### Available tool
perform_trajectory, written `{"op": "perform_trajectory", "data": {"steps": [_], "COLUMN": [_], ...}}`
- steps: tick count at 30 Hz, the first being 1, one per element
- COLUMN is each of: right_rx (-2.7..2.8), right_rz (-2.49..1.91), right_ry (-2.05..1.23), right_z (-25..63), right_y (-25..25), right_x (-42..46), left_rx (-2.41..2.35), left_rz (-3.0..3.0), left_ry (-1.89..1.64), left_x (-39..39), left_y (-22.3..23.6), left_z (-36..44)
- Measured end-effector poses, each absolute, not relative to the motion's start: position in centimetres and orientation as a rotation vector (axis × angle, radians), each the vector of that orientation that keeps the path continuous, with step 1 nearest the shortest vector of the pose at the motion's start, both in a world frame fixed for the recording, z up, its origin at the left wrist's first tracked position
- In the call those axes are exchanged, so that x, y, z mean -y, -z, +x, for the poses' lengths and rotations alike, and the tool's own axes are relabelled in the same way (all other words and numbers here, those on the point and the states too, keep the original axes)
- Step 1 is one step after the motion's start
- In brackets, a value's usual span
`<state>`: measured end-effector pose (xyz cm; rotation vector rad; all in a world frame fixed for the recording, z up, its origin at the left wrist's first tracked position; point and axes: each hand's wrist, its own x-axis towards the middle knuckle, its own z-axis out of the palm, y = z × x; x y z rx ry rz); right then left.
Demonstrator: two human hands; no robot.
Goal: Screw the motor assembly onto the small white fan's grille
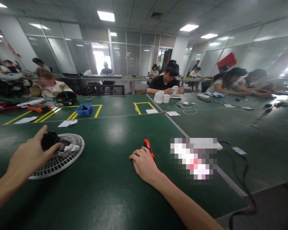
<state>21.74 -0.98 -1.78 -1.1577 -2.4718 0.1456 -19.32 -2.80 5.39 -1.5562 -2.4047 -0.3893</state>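
White plastic grille (60, 163) lies flat on the green bench (103, 188) at my left, perhaps so that it supports the black part (50, 139) steadily. My left hand (28, 156) is spread around this part; whether it touches, I cannot tell. My right hand (145, 164) rests beside the red-and-black tool (147, 145), its grip unclear. I can read no brand or writing.

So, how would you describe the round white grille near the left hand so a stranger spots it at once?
On the green tabletop, look to the near left, by the left hand. The round white grille sits there, slatted and partly hidden by that hand. Unlike the white slatted disc before the person in black across the table, it bears a black part.
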Motion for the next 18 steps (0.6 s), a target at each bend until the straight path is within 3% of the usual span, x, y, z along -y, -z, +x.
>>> {"op": "perform_trajectory", "data": {"steps": [8,18], "right_rx": [2.462,2.439], "right_rz": [-1.183,-1.191], "right_ry": [-0.171,-0.198], "right_z": [21.6,21.6], "right_y": [1.5,2.0], "right_x": [1.1,1.1], "left_rx": [2.309,1.964], "left_rz": [-1.872,-2.030], "left_ry": [0.357,0.516], "left_x": [-0.6,-3.2], "left_y": [-6.6,-4.8], "left_z": [-8.5,-3.1]}}
